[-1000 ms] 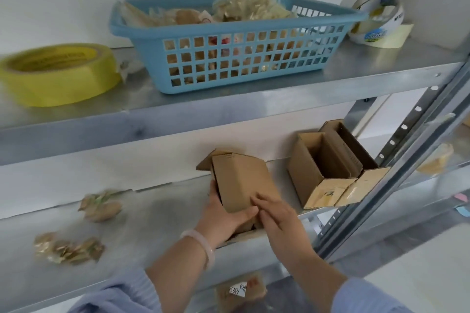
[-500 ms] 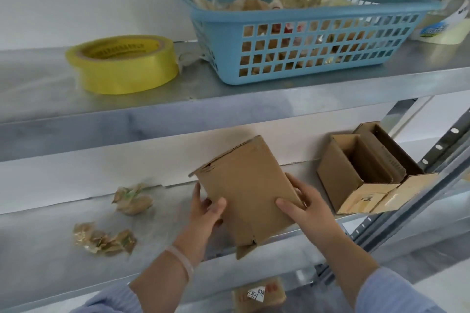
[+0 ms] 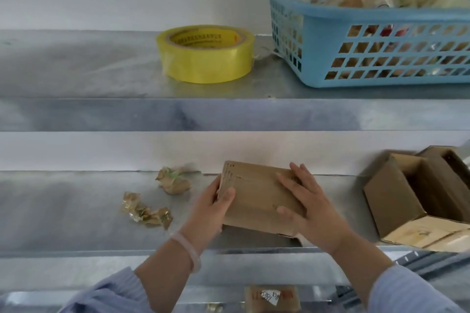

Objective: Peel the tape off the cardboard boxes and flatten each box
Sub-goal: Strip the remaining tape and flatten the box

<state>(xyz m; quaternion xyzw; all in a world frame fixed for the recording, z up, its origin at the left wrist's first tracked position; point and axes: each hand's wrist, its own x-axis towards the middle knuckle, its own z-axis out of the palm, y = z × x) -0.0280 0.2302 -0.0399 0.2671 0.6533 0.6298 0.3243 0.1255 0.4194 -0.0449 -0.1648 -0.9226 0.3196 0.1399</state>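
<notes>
A flattened brown cardboard box [image 3: 256,193] lies on the middle metal shelf [image 3: 76,211]. My left hand [image 3: 212,208] grips its left edge, thumb on top and fingers behind. My right hand [image 3: 307,207] presses flat on the box's right half with straight, spread fingers. Two open cardboard boxes [image 3: 417,195] stand side by side at the right end of the same shelf, one with tape on its front flaps. Two crumpled wads of peeled tape [image 3: 146,211] [image 3: 174,180] lie to the left of my hands.
On the upper shelf sit a yellow tape roll [image 3: 206,53] and a blue plastic basket [image 3: 376,40] full of crumpled tape and scraps. A labelled cardboard piece [image 3: 272,298] lies on the shelf below. A white wall backs the shelves.
The box went from tilted up in both hands to lying flat on the shelf. My right hand moved on top of it. The view shifted left.
</notes>
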